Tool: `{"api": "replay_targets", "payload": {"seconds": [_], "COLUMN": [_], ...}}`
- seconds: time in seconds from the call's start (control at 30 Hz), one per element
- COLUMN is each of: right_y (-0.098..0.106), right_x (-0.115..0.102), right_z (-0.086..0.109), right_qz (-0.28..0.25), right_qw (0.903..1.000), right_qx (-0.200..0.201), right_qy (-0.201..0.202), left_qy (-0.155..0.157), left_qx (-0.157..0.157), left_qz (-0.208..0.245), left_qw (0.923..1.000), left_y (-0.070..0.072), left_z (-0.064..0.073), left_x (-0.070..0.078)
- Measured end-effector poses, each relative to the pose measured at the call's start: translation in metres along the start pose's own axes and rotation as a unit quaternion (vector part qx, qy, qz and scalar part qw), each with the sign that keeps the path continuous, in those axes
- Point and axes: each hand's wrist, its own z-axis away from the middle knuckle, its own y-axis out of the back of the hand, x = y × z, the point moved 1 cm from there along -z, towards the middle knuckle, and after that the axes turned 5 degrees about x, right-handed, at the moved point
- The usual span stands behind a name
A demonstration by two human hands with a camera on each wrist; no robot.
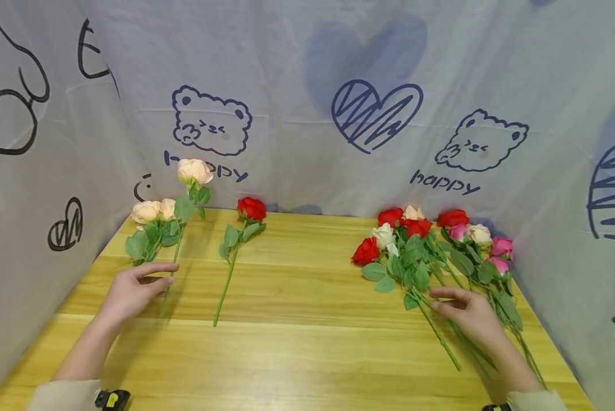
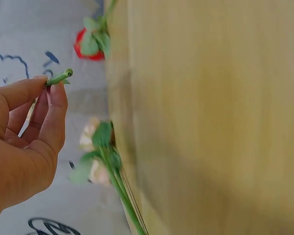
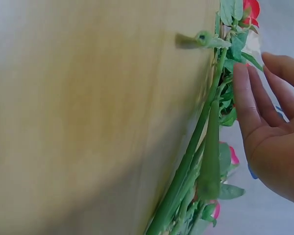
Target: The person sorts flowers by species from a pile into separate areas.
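1. Sleeves (image 1: 63, 395), pale, enter at the lower edge, nearest the head camera, with dark bands (image 1: 113, 399) at the wrists.
2. Cloth (image 1: 286, 160), printed with bears and hearts, encloses the back and both sides.
3. Worktop (image 1: 297, 291), wood-grained, carries every rose except the one in hand.
4. Mixed bunch (image 1: 417, 251), right side: red, pink, white and pale heads lie crowded, stems crossing toward the near side. Judged the portion left to handle; its colours are not separated.
5. Pale pair (image 1: 154, 233), far left: two roses lying together, heads toward the cloth. Judged done, as a matching group set apart.
6. Pale rose (image 1: 185, 209), raised just right of the pair, head up, stem slightly tilted. Its lower end appears clear of the surface in the left wrist view. Judged in progress, not yet laid down.
7. Red rose (image 1: 230, 238), lying alone, well apart from the bunch. Judged set aside; several reds in the bunch suggest an early stage.
8. Left hand (image 1: 135, 292): thumb and fingertips nearly together, pinching the pale stem; no other item held.
9. Right hand (image 1: 466, 314): fingers gently bent, thumb parted, nothing gripped. It hangs over the bunch's stems; contact cannot be confirmed.
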Motion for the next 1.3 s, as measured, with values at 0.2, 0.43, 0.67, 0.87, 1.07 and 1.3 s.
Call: {"api": "replay_targets", "payload": {"seconds": [0.2,0.43,0.67,0.87,1.07,1.3], "right_y": [-0.001,-0.002,-0.005,-0.011,-0.014,-0.011], "right_x": [0.005,0.007,0.005,0.004,0.003,0.001], "right_z": [0.008,0.011,0.01,0.009,0.007,0.004], "right_qz": [-0.015,0.006,0.003,0.014,0.033,0.043], "right_qw": [0.999,0.9988,0.9978,0.9968,0.9956,0.991], "right_qx": [-0.043,-0.045,-0.063,-0.075,-0.082,-0.118], "right_qy": [0.002,0.018,0.017,0.02,0.031,0.047], "left_qy": [0.035,0.056,0.064,0.081,0.089,0.088], "left_qx": [-0.006,-0.021,-0.057,-0.089,-0.101,-0.107], "left_qz": [-0.014,-0.031,-0.012,0.019,0.012,-0.008], "left_qw": [0.9993,0.9978,0.9962,0.9925,0.9908,0.9903], "left_y": [0.019,0.031,0.036,0.039,0.04,0.039], "left_z": [-0.002,-0.005,-0.01,-0.013,-0.015,-0.019], "left_x": [-0.021,-0.041,-0.052,-0.057,-0.055,-0.055]}}
